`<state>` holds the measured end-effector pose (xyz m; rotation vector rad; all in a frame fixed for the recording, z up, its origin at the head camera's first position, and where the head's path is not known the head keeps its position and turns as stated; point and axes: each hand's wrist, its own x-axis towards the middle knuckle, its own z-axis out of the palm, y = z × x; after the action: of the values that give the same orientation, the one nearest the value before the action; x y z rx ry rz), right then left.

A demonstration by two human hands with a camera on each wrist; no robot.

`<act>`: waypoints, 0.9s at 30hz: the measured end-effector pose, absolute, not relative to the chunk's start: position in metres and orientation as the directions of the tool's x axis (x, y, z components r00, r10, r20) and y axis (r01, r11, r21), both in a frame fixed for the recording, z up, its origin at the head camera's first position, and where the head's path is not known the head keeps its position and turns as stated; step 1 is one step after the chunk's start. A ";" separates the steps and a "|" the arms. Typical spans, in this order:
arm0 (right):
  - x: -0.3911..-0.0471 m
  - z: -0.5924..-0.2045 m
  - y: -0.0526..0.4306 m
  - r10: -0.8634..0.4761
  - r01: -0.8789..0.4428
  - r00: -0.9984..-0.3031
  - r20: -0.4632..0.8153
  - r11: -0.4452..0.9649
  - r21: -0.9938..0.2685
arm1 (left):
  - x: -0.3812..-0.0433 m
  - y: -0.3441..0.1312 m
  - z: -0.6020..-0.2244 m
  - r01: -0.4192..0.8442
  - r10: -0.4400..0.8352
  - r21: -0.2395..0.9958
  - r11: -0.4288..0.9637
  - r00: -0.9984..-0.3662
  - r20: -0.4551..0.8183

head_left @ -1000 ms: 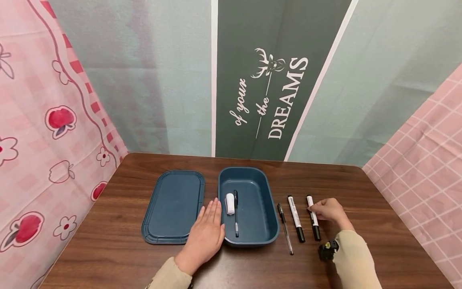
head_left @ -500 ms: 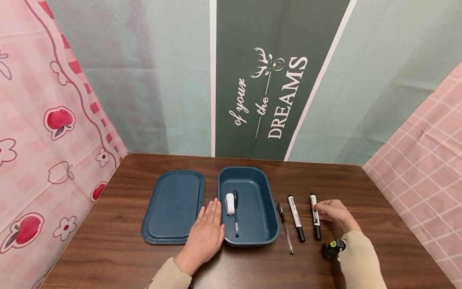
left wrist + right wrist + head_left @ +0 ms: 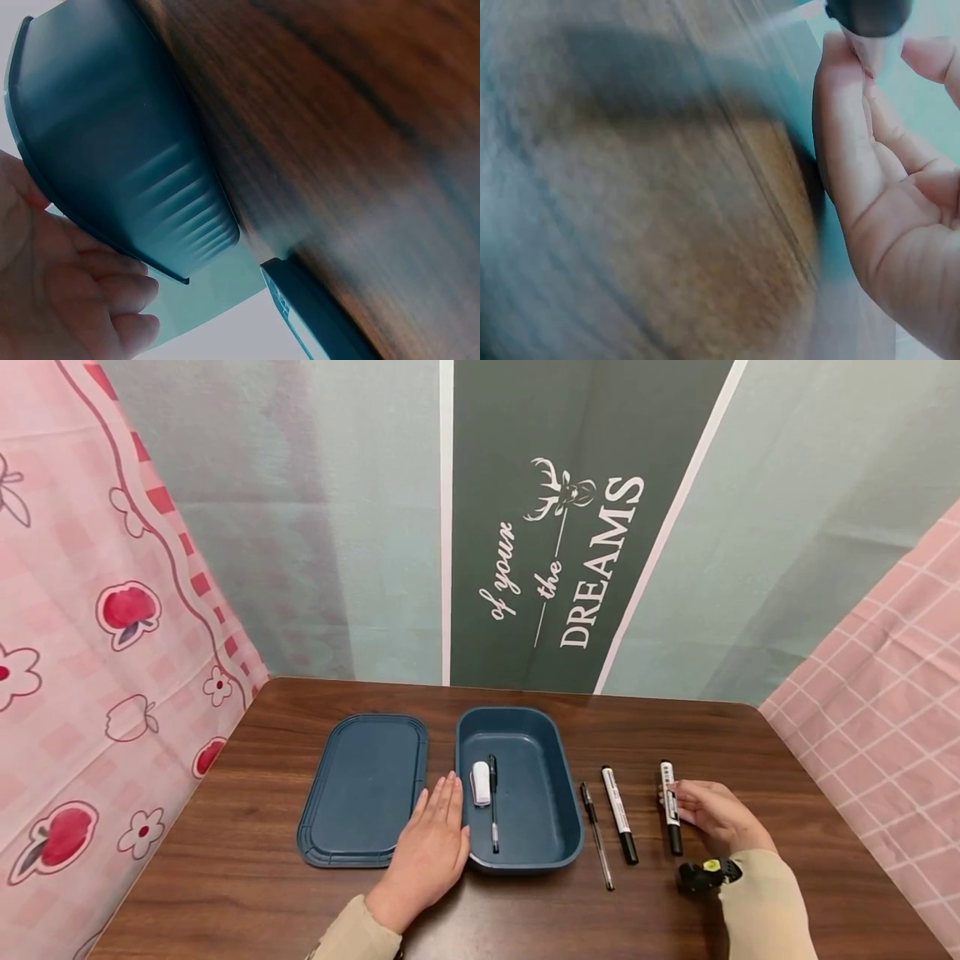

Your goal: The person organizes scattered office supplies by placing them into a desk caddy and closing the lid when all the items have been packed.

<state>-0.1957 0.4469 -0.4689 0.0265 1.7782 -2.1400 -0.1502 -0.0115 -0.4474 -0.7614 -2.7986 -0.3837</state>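
Note:
My right hand (image 3: 722, 814) pinches a white marker with a black end (image 3: 671, 814) between thumb and fingers. In the right wrist view, the marker's dark end (image 3: 870, 16) shows between the fingertips. A second marker (image 3: 619, 817) and a clear pen with a black cap (image 3: 597, 839) lie to its left on the table. My left hand (image 3: 426, 843) rests with straight fingers against the left rim of a blue box (image 3: 566, 785). Inside the box are another black-capped pen (image 3: 493, 802) and a small white object (image 3: 481, 783), possibly a stapler.
The blue lid (image 3: 366, 789) lies flat on the wooden table (image 3: 292, 902), left of the box. Printed cloths hang behind the table and along both sides. A dark device (image 3: 705, 877) is strapped on the right wrist.
My right hand has moved to the right with the marker, away from the second marker and turning it a little. The left hand stays at the box.

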 end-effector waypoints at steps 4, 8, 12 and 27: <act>-0.195 -0.468 0.447 -0.310 0.268 -0.930 -0.200 -0.195 -0.944 | -0.150 -0.011 -0.446 0.519 0.466 0.188 0.834 -0.845 0.262; -0.195 -0.464 0.443 -0.293 0.284 -0.933 -0.211 -0.231 -0.931 | -0.150 -0.011 -0.445 0.515 0.466 0.194 0.835 -0.849 0.251; -0.196 -0.457 0.438 -0.260 0.288 -0.940 -0.219 -0.268 -0.919 | -0.150 -0.011 -0.444 0.515 0.466 0.196 0.835 -0.849 0.249; -0.208 -0.434 0.417 -0.287 0.284 -0.938 -0.193 -0.320 -0.904 | -0.150 -0.012 -0.444 0.508 0.462 0.201 0.838 -0.855 0.233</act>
<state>-0.2085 0.4173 -0.4344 -0.0046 1.5744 -2.3012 -0.1504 -0.0117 -0.4436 -0.7563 -2.8419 -0.3824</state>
